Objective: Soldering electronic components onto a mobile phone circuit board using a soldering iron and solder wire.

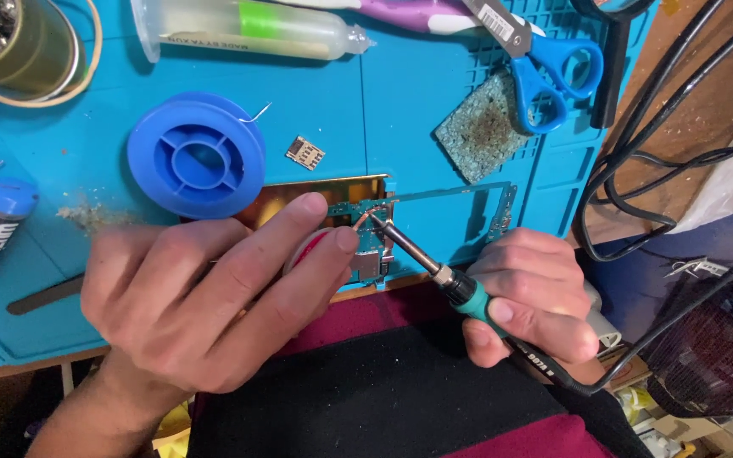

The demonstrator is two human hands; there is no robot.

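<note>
Meanwhile, the right hand [529, 293] grips a green-collared black soldering iron [460, 293], tip on a small green circuit board [366, 242], left hand [214, 297] pinching copper braid [360, 222] at ten o'clock.

We only get one view here, the head cam, so there's no second angle sharing any of the scene. It looks pretty much straight down from above onto the near edge of a blue work mat [400, 110], and it sits close: the left hand [205, 297] and right hand [532, 293] fill most of the lower middle. The person's dark and maroon shirt [383, 382] takes up the bottom edge, so we face away from the body, across the mat. On the right we catch a strip of wooden bench [680, 110] with black cables [638, 170], and the top edge cuts off blue scissors [553, 68].
</note>
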